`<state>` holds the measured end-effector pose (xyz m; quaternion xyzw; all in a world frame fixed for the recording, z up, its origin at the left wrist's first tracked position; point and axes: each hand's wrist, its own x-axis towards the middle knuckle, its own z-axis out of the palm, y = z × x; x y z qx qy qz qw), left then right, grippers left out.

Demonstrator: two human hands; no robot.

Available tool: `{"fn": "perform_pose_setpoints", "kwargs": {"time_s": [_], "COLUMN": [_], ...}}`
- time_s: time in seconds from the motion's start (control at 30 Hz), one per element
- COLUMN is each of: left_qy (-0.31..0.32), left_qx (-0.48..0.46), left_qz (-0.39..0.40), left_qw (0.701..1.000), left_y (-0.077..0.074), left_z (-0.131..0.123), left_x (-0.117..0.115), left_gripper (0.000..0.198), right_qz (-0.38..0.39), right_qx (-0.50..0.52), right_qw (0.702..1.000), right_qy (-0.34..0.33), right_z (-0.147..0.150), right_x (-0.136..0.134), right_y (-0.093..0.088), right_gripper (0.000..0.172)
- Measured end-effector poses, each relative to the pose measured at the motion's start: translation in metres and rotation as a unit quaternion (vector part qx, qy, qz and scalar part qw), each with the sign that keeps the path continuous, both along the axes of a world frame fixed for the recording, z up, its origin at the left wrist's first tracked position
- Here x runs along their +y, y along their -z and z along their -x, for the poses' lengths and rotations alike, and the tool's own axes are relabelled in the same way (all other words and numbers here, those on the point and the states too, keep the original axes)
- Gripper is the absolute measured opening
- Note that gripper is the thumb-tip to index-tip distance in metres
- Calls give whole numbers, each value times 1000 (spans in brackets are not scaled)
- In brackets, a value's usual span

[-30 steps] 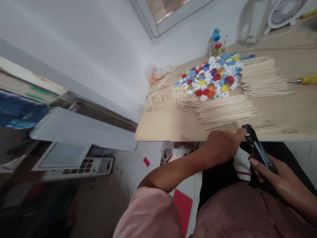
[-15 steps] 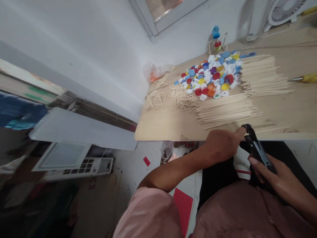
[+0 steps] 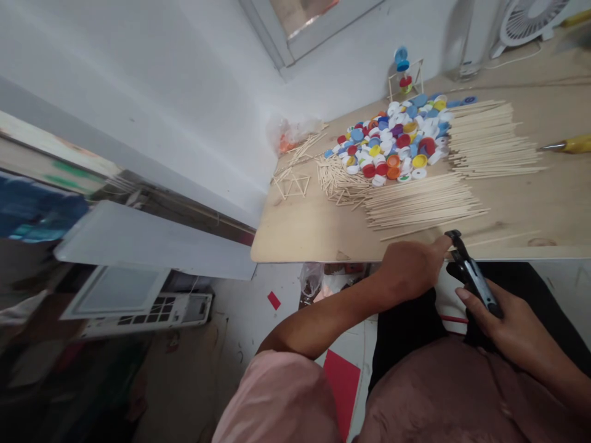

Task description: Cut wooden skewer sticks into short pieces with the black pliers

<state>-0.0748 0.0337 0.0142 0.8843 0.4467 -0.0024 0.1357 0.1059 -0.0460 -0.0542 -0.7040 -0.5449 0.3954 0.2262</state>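
My right hand (image 3: 505,314) is wrapped round the handle of a dark metal hand tool (image 3: 475,280) at the table's front edge. The tool's black head points up and left. My left hand (image 3: 413,264) has its fingers closed at that head; whatever they pinch is too small to make out. Just beyond the hands lies a bundle of thin wooden sticks (image 3: 422,206), and a few loose sticks (image 3: 503,238) lie to the right of the tool's head.
A heap of coloured bottle caps (image 3: 392,144) covers the middle of the wooden table (image 3: 295,237). More sticks (image 3: 496,141) lie right of it, near a yellow-handled tool (image 3: 572,145). A small stick frame (image 3: 293,186) stands left; a white fan (image 3: 530,24) is at the back.
The hand tool has shifted slightly left, and my right hand has moved left with it. My left hand has moved a little left too, still closed at the tool's head.
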Motion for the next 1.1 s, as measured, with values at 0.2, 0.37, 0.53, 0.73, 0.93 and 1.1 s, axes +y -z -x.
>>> {"fn": "perform_pose_setpoints", "kwargs": {"time_s": [0.2,0.37,0.53,0.73,0.93,1.1], "left_qy": [-37,-46,-48,-20,-113,-80], "left_qx": [23,44,1,-4,56,-97], "left_qz": [-2,1,98,155,87,116], "left_qw": [999,998,994,988,988,985], "left_y": [4,1,-3,-15,-44,-54], "left_z": [-5,-6,4,15,22,-5], "left_x": [-7,-12,2,11,19,44], "left_gripper": [31,25,32,28,29,30], "right_qz": [19,23,39,31,9,-40], "right_qx": [-39,11,111,111,31,-20], "right_qw": [999,1000,993,992,998,992], "right_qy": [4,-15,-28,-50,-63,-116], "right_z": [-3,-4,3,-2,-16,-10], "right_x": [6,5,-6,-2,2,-2], "right_y": [16,13,-2,2,16,18], "right_gripper": [53,55,53,49,53,48]}}
